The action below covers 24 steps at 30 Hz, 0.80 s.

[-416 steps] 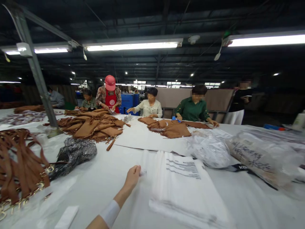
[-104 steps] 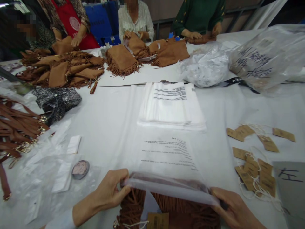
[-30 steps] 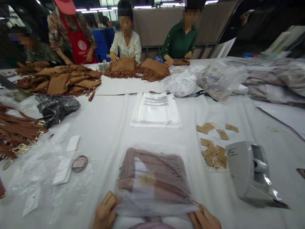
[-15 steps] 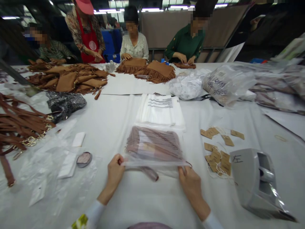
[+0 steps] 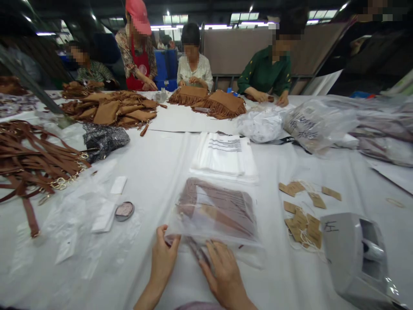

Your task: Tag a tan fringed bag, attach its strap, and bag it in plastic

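Observation:
A clear plastic bag [image 5: 226, 239] lies flat in front of me, its mouth facing me. Inside it shows a brown fringed bag [image 5: 222, 206], folded flat and partly veiled by the plastic. My left hand [image 5: 164, 256] pinches the left corner of the plastic bag's mouth between thumb and fingers. At the middle of the mouth, my right hand [image 5: 224, 271] has its thumb and fingers around a brown strap-like piece [image 5: 196, 250] that sticks out toward me. Just beyond lies a stack of printed plastic bags [image 5: 224, 155].
Brown cardboard tags [image 5: 301, 221] with white strings and a grey tape dispenser [image 5: 355, 258] stand at the right. Brown straps with gold clasps [image 5: 41, 159] and a small round tin [image 5: 124, 211] are at the left. Across the table, several people handle brown fringed bags [image 5: 222, 103].
My right hand has left the right corner of the plastic bag's mouth and moved left to the strap-like piece. My left hand stays at the left corner. The view has shifted slightly.

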Available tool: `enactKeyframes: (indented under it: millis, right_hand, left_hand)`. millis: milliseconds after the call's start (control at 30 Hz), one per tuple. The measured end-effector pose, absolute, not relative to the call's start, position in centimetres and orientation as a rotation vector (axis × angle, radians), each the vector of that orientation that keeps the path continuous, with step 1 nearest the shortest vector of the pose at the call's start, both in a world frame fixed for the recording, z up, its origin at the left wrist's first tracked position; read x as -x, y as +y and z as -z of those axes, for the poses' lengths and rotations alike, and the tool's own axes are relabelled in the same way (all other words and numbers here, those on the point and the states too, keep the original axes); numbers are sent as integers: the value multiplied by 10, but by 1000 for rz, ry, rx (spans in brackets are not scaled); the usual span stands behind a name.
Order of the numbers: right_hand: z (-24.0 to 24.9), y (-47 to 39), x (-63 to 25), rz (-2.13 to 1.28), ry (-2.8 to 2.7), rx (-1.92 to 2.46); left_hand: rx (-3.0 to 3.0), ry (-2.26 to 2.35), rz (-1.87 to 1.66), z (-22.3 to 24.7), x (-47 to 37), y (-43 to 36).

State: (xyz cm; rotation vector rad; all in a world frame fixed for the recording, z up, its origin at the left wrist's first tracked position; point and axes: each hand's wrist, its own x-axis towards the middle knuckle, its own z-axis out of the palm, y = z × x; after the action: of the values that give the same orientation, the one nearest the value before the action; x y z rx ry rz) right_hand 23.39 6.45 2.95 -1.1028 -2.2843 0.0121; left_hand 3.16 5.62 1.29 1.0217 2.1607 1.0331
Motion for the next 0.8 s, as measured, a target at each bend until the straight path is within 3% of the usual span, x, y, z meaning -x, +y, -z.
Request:
enactKeyframes:
  millis: [200,433,667,800]
  right_hand:
    - [-14,102,-209,44,-2492,1218]
    - [-11,119,-232,20,-2510,1005]
    - [-19,119,-226,-346,-2600,1114]
    - [-25,119,-224,-353,-2616,1117]
  left_hand:
    - [-968,1873,-1021,-10,-31,49]
    - [-892,1787,-991,3,-8,37]
    - [-124,1601,-1205,-4,-76,32]
    - [32,1416,-1043,-5,-104,38]
